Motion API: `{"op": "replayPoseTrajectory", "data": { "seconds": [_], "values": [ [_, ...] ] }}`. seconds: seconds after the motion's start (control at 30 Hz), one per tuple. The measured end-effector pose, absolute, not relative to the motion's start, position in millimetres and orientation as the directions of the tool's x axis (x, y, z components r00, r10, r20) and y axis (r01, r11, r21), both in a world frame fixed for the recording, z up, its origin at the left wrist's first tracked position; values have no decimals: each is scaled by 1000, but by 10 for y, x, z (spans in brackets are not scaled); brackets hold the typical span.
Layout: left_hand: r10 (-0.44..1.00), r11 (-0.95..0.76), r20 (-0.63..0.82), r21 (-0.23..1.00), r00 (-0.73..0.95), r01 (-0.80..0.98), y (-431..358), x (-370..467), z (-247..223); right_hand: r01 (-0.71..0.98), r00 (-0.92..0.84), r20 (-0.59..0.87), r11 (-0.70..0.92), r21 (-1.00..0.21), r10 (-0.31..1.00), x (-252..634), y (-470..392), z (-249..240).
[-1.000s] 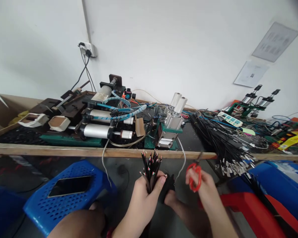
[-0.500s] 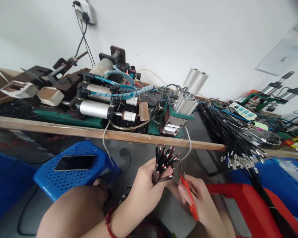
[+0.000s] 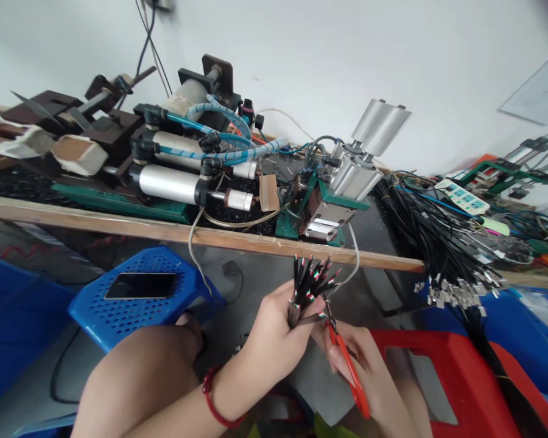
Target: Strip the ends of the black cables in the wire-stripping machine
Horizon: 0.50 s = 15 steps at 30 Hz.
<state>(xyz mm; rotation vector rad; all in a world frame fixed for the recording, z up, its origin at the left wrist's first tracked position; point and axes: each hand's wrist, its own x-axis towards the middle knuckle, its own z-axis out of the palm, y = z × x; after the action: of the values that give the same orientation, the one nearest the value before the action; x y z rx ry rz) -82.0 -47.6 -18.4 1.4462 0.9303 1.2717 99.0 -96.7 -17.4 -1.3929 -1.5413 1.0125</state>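
A bundle of black cables (image 3: 311, 283) stands upright in my left hand (image 3: 278, 322), whose fingers wrap round it. Red, white and green wire ends show at the cable tips. My right hand (image 3: 356, 353) holds red-handled cutters (image 3: 349, 368), their metal jaws pointing up beside one cable that leans out to the right of the bundle. Whether the jaws touch that cable is too small to tell.
Pneumatic machines (image 3: 168, 184) and a smaller press (image 3: 331, 210) stand on the bench (image 3: 141, 229). Black cables with metal connectors (image 3: 461, 289) hang over its edge at right. A phone (image 3: 140, 285) lies on a blue stool (image 3: 119, 316); a red stool (image 3: 447, 365) is at right.
The cutters have come closer to the leaning cable, and their handles look nearer together. The view has shifted, so the bench's left part sits further left and higher.
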Motion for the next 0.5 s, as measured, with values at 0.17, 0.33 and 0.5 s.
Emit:
{"op": "replayPoseTrajectory", "data": {
  "seconds": [0.17,0.33,0.5],
  "values": [
    [956,-233,240,971,170,-58,-472,-821,-153,350,-32,-13,-1,-937,999,981,-1008,-170],
    [948,-272,272,962,167,-24,-494,-831,-151,381,-34,-43,-27,-924,999,931,-1045,-5],
    [951,-275,271,961,151,7,-510,-833,-184,405,-94,-27,13,-914,995,866,-1044,178]
  ]
}}
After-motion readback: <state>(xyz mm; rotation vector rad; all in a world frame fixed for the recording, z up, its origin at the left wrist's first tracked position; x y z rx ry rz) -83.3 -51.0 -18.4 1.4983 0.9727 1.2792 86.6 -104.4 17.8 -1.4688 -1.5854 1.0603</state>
